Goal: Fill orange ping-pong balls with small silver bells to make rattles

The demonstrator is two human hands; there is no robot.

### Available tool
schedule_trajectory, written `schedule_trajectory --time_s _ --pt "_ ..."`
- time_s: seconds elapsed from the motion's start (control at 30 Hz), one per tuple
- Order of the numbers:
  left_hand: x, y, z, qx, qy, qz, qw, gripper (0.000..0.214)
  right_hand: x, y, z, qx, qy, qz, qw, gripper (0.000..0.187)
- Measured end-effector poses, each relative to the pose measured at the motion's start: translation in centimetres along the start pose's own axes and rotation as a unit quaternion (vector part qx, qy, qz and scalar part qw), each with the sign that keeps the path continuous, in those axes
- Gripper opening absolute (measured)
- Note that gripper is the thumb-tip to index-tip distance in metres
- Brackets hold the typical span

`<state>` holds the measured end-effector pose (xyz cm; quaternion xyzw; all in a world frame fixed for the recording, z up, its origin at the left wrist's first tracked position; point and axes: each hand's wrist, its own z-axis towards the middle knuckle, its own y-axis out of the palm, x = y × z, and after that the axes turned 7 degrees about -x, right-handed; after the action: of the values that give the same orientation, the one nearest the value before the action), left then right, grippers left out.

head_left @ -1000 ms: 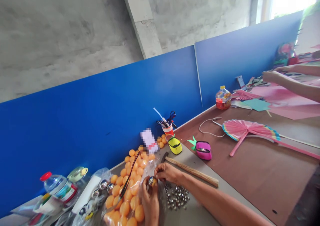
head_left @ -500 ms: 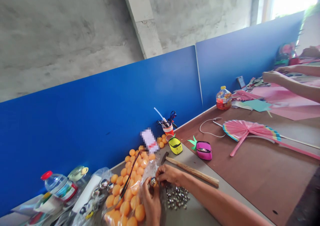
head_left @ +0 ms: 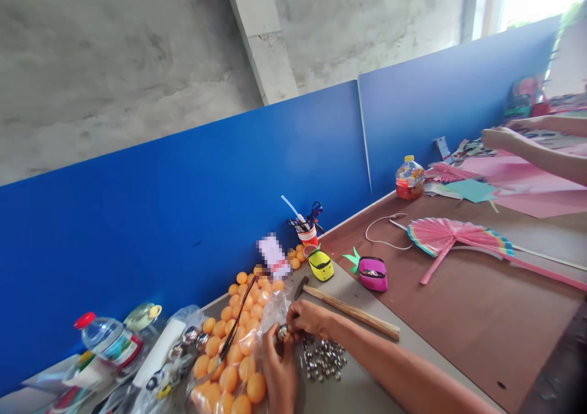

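Note:
My left hand [head_left: 279, 368] is closed around a small shiny silver ball [head_left: 283, 332], held up between thumb and fingers. Right beside the ball, my right hand [head_left: 306, 318] has its fingertips pinched together; whatever is between them is too small to make out. Under my right wrist lies a heap of small shiny metal pieces [head_left: 324, 360]. Left of my hands, several orange balls [head_left: 228, 378] fill a clear plastic bag [head_left: 275, 307] and spread toward the partition. A hammer [head_left: 353, 310] with a wooden handle rests just beyond my right forearm.
A yellow pouch [head_left: 321, 266] and a magenta pouch [head_left: 373, 273] stand past the hammer, near a cup of tools [head_left: 307, 235]. Bottles [head_left: 110, 340] crowd the left side. A pink paper fan [head_left: 452, 236] lies right. Another person's arms [head_left: 532, 142] reach over pink sheets.
My hands stay together at the silver ball, with only slight finger movement. The whole view has shifted a little.

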<state>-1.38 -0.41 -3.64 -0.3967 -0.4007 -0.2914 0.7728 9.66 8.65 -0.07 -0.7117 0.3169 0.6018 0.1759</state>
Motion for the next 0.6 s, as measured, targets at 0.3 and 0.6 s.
schedule_trajectory --time_s 0.3,0.6 --pt "0.3 -0.1 0.5 0.014 -0.045 -0.033 0.998 0.053 -0.8 -2.3 -0.4 -0.011 -0.041 -0.097 0.994 0.007" --pt "-0.2 -0.5 0.9 0.030 -0.053 -0.036 0.997 0.053 0.4 -5.0 0.0 -0.027 -0.073 -0.341 0.937 0.018"
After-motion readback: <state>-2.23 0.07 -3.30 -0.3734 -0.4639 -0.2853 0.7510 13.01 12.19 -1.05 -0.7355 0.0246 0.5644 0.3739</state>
